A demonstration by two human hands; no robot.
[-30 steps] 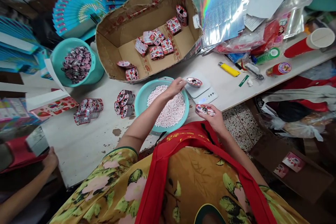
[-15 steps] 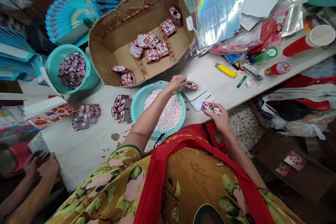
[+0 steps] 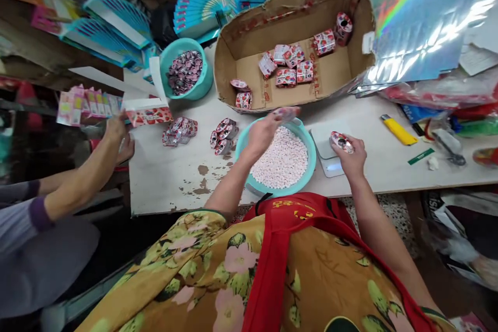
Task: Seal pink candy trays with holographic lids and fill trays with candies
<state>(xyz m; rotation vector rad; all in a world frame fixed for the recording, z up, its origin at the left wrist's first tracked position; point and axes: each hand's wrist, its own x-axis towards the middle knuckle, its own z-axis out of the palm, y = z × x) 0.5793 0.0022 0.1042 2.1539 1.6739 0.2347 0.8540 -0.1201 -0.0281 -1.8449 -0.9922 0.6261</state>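
My left hand [image 3: 261, 137] is closed on a small pink-and-red tin [image 3: 286, 113], slightly blurred, above the upper left rim of a teal basin [image 3: 311, 163]. Small pale pink candies [image 3: 279, 161] fill that basin. My right hand [image 3: 353, 157] grips another oval strawberry-print tin [image 3: 341, 142] over the right side of a white scale [image 3: 324, 145], whose display is lit. Several similar tins [image 3: 286, 77] lie inside a cardboard box [image 3: 243, 23] behind the basin.
Stacked tins [image 3: 223, 136] and more tins [image 3: 179, 131] stand left of the basin. A teal bucket [image 3: 206, 80] holds small pink-and-silver pieces. Another person's hand [image 3: 115, 127] is by a printed carton [image 3: 150, 115]. A yellow cutter [image 3: 399, 129] lies right of the scale.
The view has shifted left. My left hand has lifted a tin off the scale and moved over the basin. My right hand's tin has come to the scale. The other person's hands have moved to the carton.
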